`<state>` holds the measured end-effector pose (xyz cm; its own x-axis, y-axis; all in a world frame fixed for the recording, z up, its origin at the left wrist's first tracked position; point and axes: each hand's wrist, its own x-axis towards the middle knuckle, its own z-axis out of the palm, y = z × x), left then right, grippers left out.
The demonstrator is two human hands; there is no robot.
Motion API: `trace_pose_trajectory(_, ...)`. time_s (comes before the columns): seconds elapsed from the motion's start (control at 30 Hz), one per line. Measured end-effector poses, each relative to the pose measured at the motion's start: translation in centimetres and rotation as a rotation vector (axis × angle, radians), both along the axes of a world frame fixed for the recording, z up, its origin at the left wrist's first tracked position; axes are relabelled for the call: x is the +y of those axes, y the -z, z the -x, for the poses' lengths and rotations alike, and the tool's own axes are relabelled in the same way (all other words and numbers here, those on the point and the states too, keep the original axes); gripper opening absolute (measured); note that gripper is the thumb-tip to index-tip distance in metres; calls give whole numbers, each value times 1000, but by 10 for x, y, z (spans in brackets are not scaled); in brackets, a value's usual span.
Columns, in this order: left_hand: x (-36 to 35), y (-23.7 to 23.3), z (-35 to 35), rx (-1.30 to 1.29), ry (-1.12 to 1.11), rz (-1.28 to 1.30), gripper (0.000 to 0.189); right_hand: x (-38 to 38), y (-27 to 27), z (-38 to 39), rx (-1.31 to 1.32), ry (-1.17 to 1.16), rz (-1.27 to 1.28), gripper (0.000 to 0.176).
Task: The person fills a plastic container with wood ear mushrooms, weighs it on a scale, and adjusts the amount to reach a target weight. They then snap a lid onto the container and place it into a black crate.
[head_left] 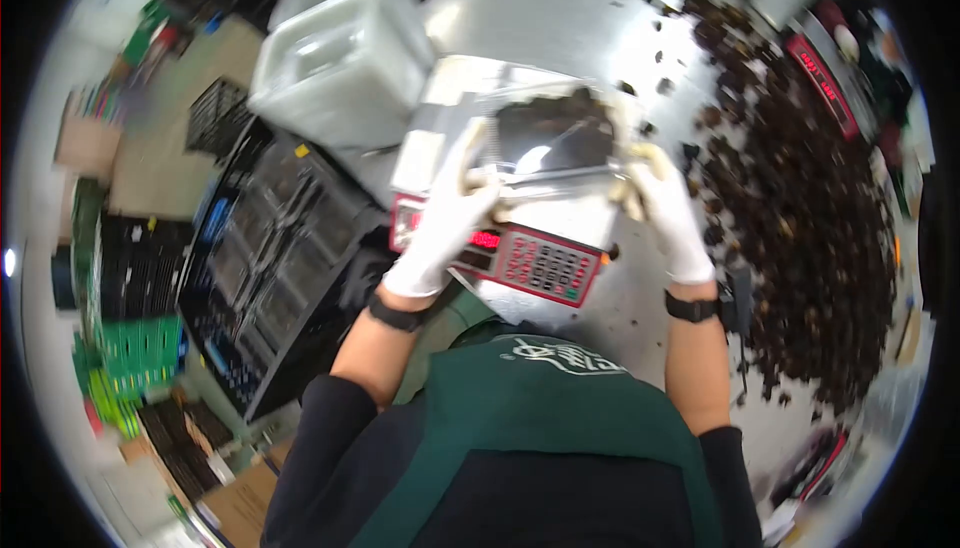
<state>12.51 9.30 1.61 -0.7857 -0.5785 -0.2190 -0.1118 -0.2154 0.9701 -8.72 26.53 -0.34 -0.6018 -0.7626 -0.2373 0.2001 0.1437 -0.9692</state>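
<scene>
Bag: clear plastic bag [555, 143] of dark pieces, between both hands, above the scale [540, 266].
Left hand [447, 216]: gloved, clamped on the bag's near edge.
Right hand [662, 210]: gloved, gripping the opposite edge.
Handling: probably light, limp and slippery; safest held at both edges.

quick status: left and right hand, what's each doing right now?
Left hand: closed, gripping the left edge of the clear bag above the scale.
Right hand: closed, gripping the bag's right edge.

White-gloved left hand [447, 223], white-gloved right hand [668, 210], red scale keypad [540, 266], green apron [540, 418], dark brown pile [810, 218]
</scene>
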Motion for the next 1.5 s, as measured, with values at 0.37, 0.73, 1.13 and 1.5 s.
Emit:
trace_pose_trajectory(0.37,27,-9,-92,176,-204,-208,84,12,-23,-80,-88,-124,101,32)
trace_pose_trajectory(0.73,-72,5,-368,439,-1265,81,75,9,-51,-87,64,-316,-25,38)
trace_pose_trajectory(1.13,-146,-15,-233,-49,-821,754,61,86,-25,-71,-45,-40,-84,34)
trace_pose_trajectory(1.5,-196,-107,-44,-461,81,1443,15,159,1,-73,-171,141,-106,33)
